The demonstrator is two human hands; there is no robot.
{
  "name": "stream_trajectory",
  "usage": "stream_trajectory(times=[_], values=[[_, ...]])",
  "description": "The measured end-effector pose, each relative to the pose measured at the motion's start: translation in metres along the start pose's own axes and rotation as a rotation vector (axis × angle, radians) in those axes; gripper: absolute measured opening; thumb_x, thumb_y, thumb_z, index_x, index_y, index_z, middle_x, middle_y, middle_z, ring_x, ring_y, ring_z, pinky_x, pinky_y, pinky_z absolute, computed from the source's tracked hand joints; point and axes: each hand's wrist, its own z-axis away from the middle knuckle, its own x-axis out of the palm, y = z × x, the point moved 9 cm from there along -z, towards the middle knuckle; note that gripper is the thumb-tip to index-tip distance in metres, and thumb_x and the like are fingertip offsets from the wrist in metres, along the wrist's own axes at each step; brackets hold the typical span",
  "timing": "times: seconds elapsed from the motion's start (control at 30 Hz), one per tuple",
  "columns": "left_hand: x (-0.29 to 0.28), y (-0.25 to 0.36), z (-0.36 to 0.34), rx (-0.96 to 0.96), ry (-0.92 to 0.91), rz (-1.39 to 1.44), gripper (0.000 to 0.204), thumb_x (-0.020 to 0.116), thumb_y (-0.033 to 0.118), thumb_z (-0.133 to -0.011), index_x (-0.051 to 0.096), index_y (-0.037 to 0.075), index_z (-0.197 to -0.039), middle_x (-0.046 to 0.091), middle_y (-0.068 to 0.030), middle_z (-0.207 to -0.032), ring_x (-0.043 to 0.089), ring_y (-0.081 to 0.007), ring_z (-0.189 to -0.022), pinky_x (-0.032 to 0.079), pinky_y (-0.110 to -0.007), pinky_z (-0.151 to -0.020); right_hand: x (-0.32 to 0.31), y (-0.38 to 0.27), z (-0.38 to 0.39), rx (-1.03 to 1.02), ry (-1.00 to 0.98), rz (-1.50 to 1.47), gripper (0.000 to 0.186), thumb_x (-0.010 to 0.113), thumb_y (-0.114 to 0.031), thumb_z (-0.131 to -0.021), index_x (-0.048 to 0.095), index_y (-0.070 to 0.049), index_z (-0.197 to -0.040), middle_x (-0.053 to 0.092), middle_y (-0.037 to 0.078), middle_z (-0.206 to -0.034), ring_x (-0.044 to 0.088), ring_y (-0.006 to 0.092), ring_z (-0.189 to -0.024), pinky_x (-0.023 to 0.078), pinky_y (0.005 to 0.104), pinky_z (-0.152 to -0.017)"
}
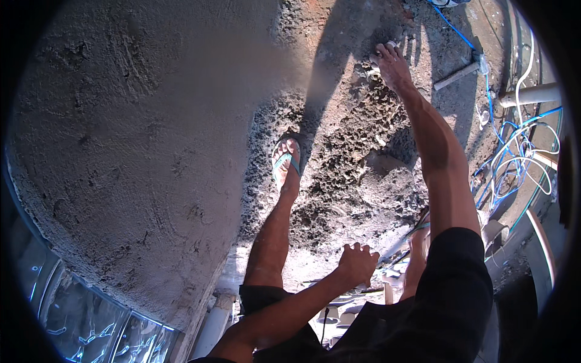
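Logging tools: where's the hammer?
Head view, upper right: the hammer lies right of the person's right hand, its head by the blue cord.

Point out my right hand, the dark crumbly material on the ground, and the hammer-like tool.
Right hand (394,68): head view, on the back of the hand.
Dark crumbly material (344,151): head view, mid-surface.
Hammer-like tool (455,77): head view, on its straight handle.

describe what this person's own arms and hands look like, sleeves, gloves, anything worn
The left hand and right hand are ungloved, and no watch, bracelet or ring can be made out. The left forearm and right forearm are bare. A plain black short sleeve covers the right upper arm; the left sleeve barely shows.
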Motion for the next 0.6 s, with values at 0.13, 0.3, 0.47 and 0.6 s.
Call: stream_trajectory(times=[0.13,0.3,0.47,0.6], values=[[0.013,0.007,-0.004,0.005,-0.082,0.020,0.073,0.081,0.039,-0.067,0.053,0.012,-0.128,0.058,-0.0163,-0.118,0.056,-0.0361,-0.113,0.046,-0.055,-0.090,-0.041,0.009,0.045,-0.103,-0.099,0.054,0.038,0.066,-0.011,-0.084,0.061,-0.021,-0.120,0.057,0.007,-0.130,0.052,0.0222,-0.122,0.034,0.0380,-0.112],[0.037,0.024,-0.021,0.036,-0.156,0.018,0.079,0.083,0.046,-0.065,0.053,0.015,-0.131,0.057,-0.0175,-0.122,0.054,-0.0392,-0.118,0.043,-0.058,-0.095,-0.089,0.049,0.172,0.295,-0.257,-0.662,0.033,0.051,-0.036,-0.099,0.056,-0.003,-0.100,0.061,0.017,-0.063,0.062,0.0328,-0.056,0.049,0.0461,-0.056],[0.055,0.036,-0.034,0.068,-0.207,-0.017,0.080,0.082,0.048,-0.065,0.052,0.016,-0.132,0.058,-0.0170,-0.122,0.054,-0.0383,-0.118,0.045,-0.058,-0.093,-0.067,0.020,0.291,0.355,-0.518,-0.831,0.039,0.057,-0.035,-0.094,0.061,0.004,-0.087,0.063,0.024,-0.067,0.063,0.0410,-0.064,0.049,0.0477,-0.060],[0.057,0.038,-0.041,0.081,-0.165,-0.043,0.075,0.079,0.047,-0.068,0.053,0.016,-0.131,0.059,-0.0171,-0.120,0.057,-0.0369,-0.113,0.048,-0.055,-0.089,-0.030,-0.012,0.309,0.185,-0.384,-0.833,0.037,0.060,-0.032,-0.090,0.062,0.004,-0.086,0.063,0.023,-0.068,0.062,0.0404,-0.063,0.048,0.0475,-0.058]])
